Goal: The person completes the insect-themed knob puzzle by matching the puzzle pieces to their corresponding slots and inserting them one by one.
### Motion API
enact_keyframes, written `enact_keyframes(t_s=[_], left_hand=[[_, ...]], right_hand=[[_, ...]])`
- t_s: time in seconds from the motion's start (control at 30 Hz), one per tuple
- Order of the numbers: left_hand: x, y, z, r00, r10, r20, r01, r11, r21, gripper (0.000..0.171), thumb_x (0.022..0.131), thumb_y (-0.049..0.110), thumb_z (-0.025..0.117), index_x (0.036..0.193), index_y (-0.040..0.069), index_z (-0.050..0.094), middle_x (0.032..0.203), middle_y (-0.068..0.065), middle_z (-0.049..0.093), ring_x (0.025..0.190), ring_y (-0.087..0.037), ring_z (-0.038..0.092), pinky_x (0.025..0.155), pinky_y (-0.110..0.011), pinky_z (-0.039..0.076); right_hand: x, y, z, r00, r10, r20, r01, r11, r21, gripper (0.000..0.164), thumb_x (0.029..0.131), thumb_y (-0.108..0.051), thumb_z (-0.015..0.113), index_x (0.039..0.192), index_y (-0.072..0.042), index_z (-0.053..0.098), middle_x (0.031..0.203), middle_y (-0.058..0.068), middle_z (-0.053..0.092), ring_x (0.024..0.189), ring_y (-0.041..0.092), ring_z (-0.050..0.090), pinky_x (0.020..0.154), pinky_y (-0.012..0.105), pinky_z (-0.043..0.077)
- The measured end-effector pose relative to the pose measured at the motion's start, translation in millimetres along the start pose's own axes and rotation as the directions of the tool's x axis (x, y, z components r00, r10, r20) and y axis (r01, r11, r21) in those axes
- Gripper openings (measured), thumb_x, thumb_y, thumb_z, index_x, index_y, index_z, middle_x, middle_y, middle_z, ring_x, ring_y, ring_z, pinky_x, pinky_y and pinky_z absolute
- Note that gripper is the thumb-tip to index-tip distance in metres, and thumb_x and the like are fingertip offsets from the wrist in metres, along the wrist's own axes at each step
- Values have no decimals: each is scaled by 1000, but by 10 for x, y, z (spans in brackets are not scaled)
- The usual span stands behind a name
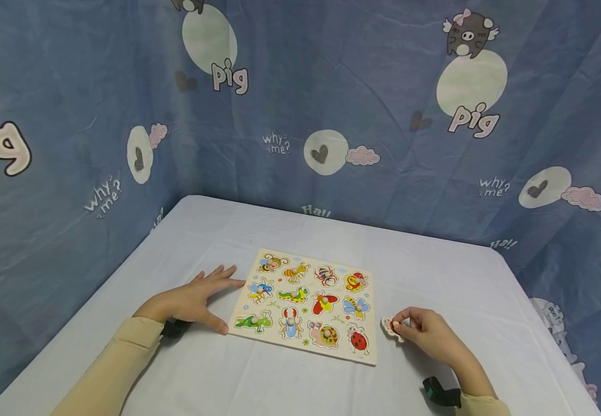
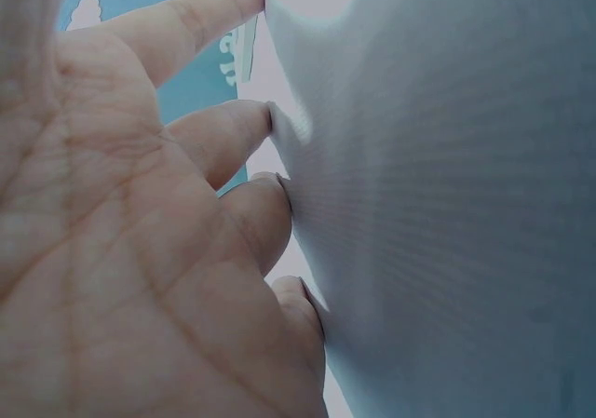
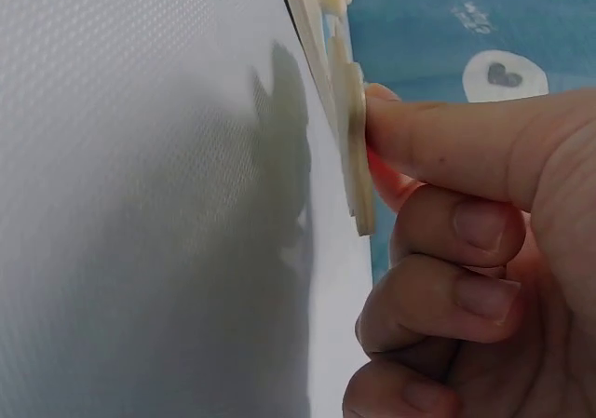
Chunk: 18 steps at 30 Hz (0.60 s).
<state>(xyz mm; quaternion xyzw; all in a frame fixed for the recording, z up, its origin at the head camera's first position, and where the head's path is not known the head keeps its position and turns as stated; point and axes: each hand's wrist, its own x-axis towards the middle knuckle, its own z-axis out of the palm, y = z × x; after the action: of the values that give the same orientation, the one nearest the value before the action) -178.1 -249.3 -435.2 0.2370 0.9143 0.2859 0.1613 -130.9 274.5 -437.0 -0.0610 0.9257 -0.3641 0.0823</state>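
A wooden insect puzzle board lies on the white table, with several knobbed pieces such as a caterpillar and a snail in it. At the board's near right corner is a red ladybird picture. My left hand rests at the board's left edge with fingers spread, the thumb by the near left corner. Right of the board, my right hand pinches a small wooden puzzle piece with red on its face. In the right wrist view that piece appears edge-on, held between thumb and index finger.
White cloth covers the table and extends around the board on all sides. Behind and to the left hangs a blue curtain with pig prints. A black wrist-worn device sits below the right hand.
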Motion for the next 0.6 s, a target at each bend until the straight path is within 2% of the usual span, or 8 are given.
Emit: enact_keyframes(t_s=[0.6], left_hand=[[12, -45, 4, 1000, -11, -3, 11, 1000, 11, 111, 69, 53, 98, 162, 19, 49, 179, -22, 19, 166, -52, 4, 127, -80, 0]], right_hand=[[18, -127, 62, 999, 36, -10, -34, 993, 110, 19, 96, -21, 80, 106, -5, 76, 65, -4, 47, 58, 6, 42, 52, 21, 34]])
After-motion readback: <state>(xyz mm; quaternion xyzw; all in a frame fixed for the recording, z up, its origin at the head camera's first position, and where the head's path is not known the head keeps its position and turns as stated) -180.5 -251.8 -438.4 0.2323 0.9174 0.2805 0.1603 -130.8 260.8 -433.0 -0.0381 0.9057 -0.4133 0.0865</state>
